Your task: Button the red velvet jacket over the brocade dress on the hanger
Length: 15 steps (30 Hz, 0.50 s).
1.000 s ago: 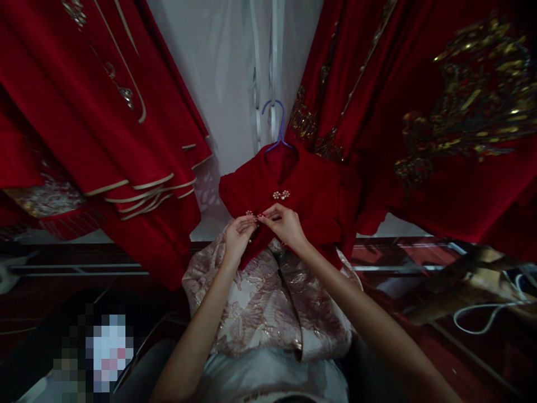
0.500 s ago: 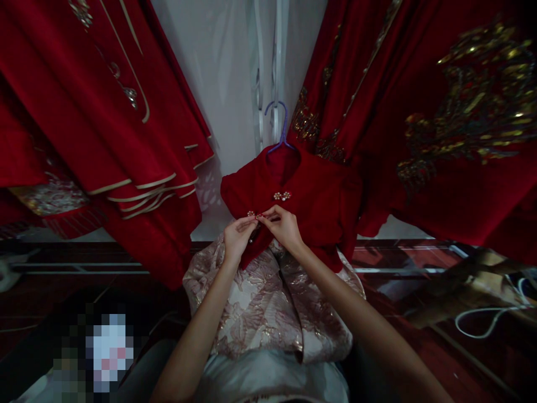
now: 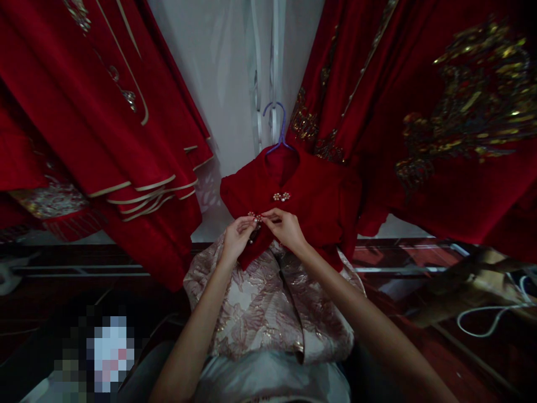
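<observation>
A red jacket (image 3: 319, 196) with a round neckline lies in front of me, a purple hanger (image 3: 282, 131) in its collar. One beaded clasp (image 3: 281, 197) sits fastened below the neckline. At the front edge further down, my left hand (image 3: 238, 238) pinches a second beaded clasp (image 3: 258, 218) between thumb and fingers. My right hand (image 3: 286, 228) holds that clasp's right side in a pinch, fingertips close to the left ones. Fingers partly cover it, so I cannot tell whether its halves are joined. A pale brocade garment (image 3: 247, 313) with a floral pattern lies under the jacket, across my lap.
Red garments with cream piping (image 3: 168, 140) hang on the left. More red garments with gold sequins (image 3: 482, 101) hang on the right. A white metal rail (image 3: 84, 271) runs low behind. A white cable (image 3: 474, 330) loops at the right.
My right fingertips have drawn slightly away from the left ones, and more of the lower clasp shows between them. The jacket stays in nearly the same place.
</observation>
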Available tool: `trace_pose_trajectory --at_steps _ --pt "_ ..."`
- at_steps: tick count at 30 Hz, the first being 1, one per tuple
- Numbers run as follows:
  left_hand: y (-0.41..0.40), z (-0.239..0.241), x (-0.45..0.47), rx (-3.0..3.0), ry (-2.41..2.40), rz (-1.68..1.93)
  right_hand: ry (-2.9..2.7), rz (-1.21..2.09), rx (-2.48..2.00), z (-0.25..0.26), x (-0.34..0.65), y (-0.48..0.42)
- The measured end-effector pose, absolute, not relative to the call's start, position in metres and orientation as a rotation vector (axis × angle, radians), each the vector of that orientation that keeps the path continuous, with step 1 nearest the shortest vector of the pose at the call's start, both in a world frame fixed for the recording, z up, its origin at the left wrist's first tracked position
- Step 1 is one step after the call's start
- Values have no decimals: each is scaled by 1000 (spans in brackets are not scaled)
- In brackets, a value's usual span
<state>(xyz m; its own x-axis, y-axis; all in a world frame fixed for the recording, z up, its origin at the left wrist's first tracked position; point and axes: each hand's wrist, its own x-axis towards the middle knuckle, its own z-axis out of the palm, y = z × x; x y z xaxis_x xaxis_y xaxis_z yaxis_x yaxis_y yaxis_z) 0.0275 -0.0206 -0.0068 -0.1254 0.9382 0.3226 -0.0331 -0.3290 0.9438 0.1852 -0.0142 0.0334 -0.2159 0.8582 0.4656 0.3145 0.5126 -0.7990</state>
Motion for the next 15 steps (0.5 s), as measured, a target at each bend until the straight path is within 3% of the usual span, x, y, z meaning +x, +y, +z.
trace_pose_trajectory --at_steps 4,9,15 --pt "-31 -24 12 1530 1235 1496 -1919 714 -1034 35 217 -24" --pt "-50 -43 -2 1836 1402 1133 -2136 715 -1185 28 260 -36" --pt "-56 -40 22 2039 1396 1000 -2310 444 -1355 13 263 -45"
